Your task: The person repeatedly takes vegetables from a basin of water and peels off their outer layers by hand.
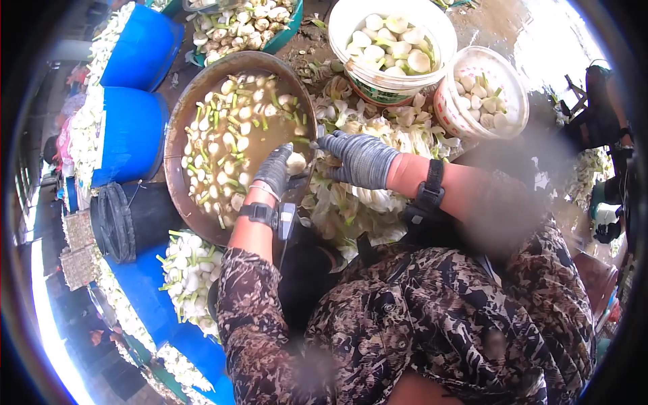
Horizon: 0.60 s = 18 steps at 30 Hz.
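My left hand [275,172], in a grey glove, is closed around a white bulb [295,163] with a green stem, over the right rim of a wide basin [173,135]. Murky water fills the basin, and many white bulbs [228,142] with short green stalks float in it. My right hand [361,158], gloved too, is just to the right of that bulb. Its fingers are bent together near the green stem; what they hold, if anything, is too small to tell. Pale peelings [378,199] lie heaped beneath this hand.
A white bucket [395,71] of trimmed bulbs and a smaller tub [516,101] of bulbs stand beyond the peelings. Blue containers [131,131], a black bucket [148,216] and a pile of stemmed bulbs [189,280] line the left. A person's arm [617,108] shows at far right.
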Motion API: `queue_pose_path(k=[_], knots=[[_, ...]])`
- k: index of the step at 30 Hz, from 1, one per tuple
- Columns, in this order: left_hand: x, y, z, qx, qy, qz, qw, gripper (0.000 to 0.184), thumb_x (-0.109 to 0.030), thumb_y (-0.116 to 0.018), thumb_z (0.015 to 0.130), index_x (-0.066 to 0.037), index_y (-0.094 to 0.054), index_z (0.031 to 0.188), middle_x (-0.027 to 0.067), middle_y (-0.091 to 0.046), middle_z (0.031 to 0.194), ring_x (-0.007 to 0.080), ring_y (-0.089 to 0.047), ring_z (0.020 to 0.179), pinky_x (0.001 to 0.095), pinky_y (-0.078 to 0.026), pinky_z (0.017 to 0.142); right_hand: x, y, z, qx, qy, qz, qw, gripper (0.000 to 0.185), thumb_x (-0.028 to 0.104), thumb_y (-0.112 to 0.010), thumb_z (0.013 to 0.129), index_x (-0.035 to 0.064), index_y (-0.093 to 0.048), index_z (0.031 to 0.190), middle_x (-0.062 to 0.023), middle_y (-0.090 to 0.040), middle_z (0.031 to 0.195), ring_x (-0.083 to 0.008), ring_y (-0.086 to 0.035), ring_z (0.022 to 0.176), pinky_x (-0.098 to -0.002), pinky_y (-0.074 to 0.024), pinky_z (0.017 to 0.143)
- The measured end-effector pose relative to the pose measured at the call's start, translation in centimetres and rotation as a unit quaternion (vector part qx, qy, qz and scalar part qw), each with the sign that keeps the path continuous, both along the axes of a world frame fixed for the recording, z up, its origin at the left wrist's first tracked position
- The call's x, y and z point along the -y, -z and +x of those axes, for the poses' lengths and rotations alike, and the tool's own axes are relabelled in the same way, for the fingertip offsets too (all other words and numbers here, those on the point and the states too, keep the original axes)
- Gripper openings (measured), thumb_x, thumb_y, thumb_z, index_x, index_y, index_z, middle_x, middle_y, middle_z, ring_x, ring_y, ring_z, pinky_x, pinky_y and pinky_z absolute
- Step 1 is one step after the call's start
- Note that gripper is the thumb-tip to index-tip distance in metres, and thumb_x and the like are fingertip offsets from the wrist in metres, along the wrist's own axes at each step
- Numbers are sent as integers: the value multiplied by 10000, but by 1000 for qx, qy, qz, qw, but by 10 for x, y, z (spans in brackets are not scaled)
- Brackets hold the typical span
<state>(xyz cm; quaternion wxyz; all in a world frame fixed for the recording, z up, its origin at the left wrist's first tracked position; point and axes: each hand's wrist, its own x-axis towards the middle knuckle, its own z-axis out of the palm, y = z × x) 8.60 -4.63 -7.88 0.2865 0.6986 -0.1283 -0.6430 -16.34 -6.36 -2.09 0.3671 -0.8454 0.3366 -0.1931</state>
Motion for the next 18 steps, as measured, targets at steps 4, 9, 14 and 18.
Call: queue_pose_path(k=[4,9,14,18], knots=[[-23,-41,-32,1,148,-219,964,424,-257,-558,976,-66,-458,1341,114,-546,1234,240,-605,1039,400,-599,781,-1,1,15,74,17,38,996,428,278,-713,824,40,-578,1152,-205,-641,1024,-384,-634,968,-437,-513,832],[-49,-89,-62,-34,94,-380,919,418,-119,-555,974,-26,-417,1358,132,-523,1255,251,-594,1079,393,-581,873,-1,-35,9,119,61,128,983,327,178,-709,866,31,-582,1130,-139,-679,950,-250,-671,859,-354,-535,771],[-52,-86,-71,-1,47,-369,928,453,-109,-577,950,-1,-423,1362,153,-520,1277,255,-600,1088,372,-564,885,2,-24,2,174,115,27,978,297,281,-676,856,35,-616,1012,-187,-660,882,-373,-646,858,-434,-517,756],[-48,-82,-78,-17,18,-359,933,427,-116,-513,980,3,-415,1378,151,-514,1302,300,-610,1079,394,-568,877,4,-42,-3,106,142,-102,979,161,234,-636,838,74,-620,846,-137,-640,788,-347,-637,764,-449,-508,679]])
